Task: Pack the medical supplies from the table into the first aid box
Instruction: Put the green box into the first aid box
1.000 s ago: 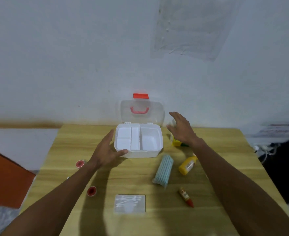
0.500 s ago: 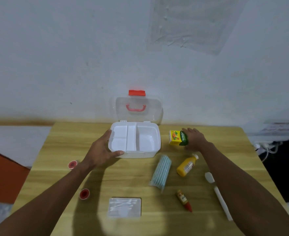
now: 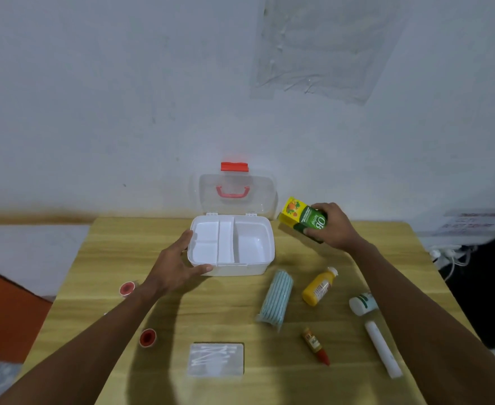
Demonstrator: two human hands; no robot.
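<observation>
Worktop of pale yellow wood-grain laminate fills the lower view, butted against a white wall. At its far middle stands the white plastic first aid box, its clear lid with red handle and red latch tipped back upright, and its divided tray showing no contents. The left hand rests against the box's near-left corner, fingers spread apart along the wall and rim, steadying rather than gripping it.

The right hand holds a yellow-and-green printed carton just right of the box, lifted clear of the worktop and tilted, fingers clamped around its green end.

Still lying loose on the worktop are a pale blue ribbed roll in clear wrap, a flat clear packet of cotton swabs, a long white tube, a yellow squeeze bottle with white cap, a white cylinder with green print, a small yellow tube with red tip and two small red-centred rolls.

Main risk, as I judge it: the carton looks nearly as wide as the right-hand compartment, so lowering it tilted could catch a corner on the rim or divider, shoving the light box. The upright lid could also be knocked shut by the passing wrist.
</observation>
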